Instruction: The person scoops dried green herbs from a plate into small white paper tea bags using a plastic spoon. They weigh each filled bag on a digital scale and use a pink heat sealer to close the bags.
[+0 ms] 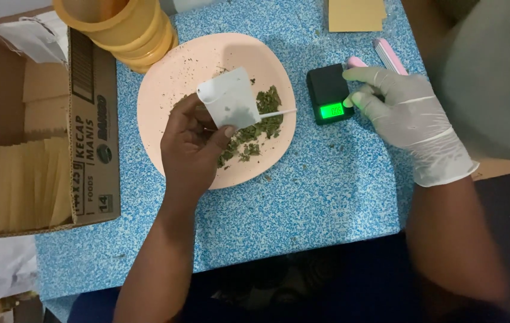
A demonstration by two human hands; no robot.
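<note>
Left hand [192,146], bare: thumb and fingers pinch a small white pouch [229,104] by its lower edge, with a thin white stick [279,113] lying against it and pointing away toward the scale. Pouch is held upright over the middle of the pink plate [165,90], just above a loose pile of dried green leaf [261,122] that sits on the plate's half nearer the scale. Right hand [407,116], in a white glove: fingers loosely curled, holding nothing, fingertips touching the far edge of a small black scale [326,90] with a lit green display. Scale sits just beside the plate on the blue speckled table [303,197]. Pink pens [389,55] lie beyond the scale. On the plate's other side: a yellow tub [120,27] at its far rim and an open cardboard box [90,125] of tan envelopes.
</note>
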